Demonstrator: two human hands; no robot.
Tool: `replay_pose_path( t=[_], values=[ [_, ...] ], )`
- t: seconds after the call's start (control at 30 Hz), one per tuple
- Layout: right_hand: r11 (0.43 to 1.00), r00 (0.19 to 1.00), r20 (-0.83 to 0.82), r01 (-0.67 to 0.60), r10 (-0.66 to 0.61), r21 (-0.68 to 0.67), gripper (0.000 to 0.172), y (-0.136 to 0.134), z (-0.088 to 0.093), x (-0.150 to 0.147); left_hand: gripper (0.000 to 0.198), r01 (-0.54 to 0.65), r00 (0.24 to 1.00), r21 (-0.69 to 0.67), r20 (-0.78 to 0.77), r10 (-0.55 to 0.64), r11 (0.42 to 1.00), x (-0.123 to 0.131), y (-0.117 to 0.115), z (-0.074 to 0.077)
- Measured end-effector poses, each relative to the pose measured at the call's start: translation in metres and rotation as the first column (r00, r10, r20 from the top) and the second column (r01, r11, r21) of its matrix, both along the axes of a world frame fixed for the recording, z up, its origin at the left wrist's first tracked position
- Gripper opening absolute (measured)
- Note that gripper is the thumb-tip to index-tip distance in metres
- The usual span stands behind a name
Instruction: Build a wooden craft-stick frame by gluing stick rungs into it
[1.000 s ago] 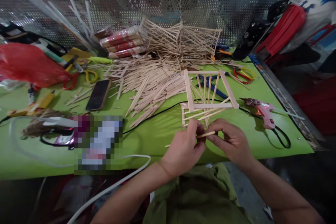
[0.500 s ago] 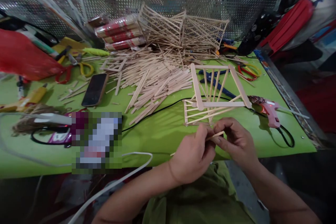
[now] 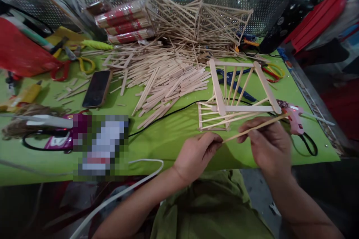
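The right hand (image 3: 270, 145) holds a thin stick (image 3: 266, 123) (the left hand (image 3: 198, 153) pinches its tip).

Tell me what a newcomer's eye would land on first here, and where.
Probably the sprawling heap of loose wooden sticks across the middle of the bright green tabletop, with a large stick framework behind it. Next might come the small stick frame just beyond the hands, where the right hand and left hand hold a thin stick. The red plastic bag also stands out at far left.
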State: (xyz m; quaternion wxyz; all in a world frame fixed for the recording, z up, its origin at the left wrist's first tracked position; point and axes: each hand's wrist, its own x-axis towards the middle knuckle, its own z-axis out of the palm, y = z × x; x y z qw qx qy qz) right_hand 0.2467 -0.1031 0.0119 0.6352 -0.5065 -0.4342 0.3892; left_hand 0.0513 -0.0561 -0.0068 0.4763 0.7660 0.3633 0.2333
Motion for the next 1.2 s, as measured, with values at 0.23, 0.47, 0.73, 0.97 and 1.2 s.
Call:
replay_pose_path(
  t=[0.23, 0.47, 0.73, 0.97, 1.2],
  values=[
    [0.999, 0.994, 0.097, 0.048, -0.049, 0.007, 0.010, 0.010, -0.018, 0.010, 0.011, -0.127, 0.990, 0.210, -0.026, 0.135, 0.969, -0.017, 0.024, -0.006],
    [0.997, 0.957, 0.279, 0.068, -0.078, 0.044, 0.007, 0.023, -0.013, 0.015, 0.021, -0.075, 0.992, 0.249, -0.080, 0.098, 0.966, -0.018, 0.042, -0.015],
    [0.998, 0.912, 0.408, 0.054, -0.042, -0.018, 0.007, 0.028, -0.015, 0.011, 0.024, -0.057, 0.991, 0.275, -0.097, 0.087, 0.960, -0.013, 0.043, -0.023],
    [0.998, 0.922, 0.384, 0.056, -0.037, -0.038, 0.013, 0.036, -0.014, -0.001, 0.017, -0.106, 0.982, 0.396, -0.103, 0.159, 0.912, -0.007, 0.042, -0.035],
    [0.995, 0.881, 0.472, 0.063, -0.022, -0.072, 0.015, 0.042, -0.012, -0.001, 0.015, -0.104, 0.975, 0.405, -0.138, 0.173, 0.908, -0.004, 0.041, -0.033]
  ],
)
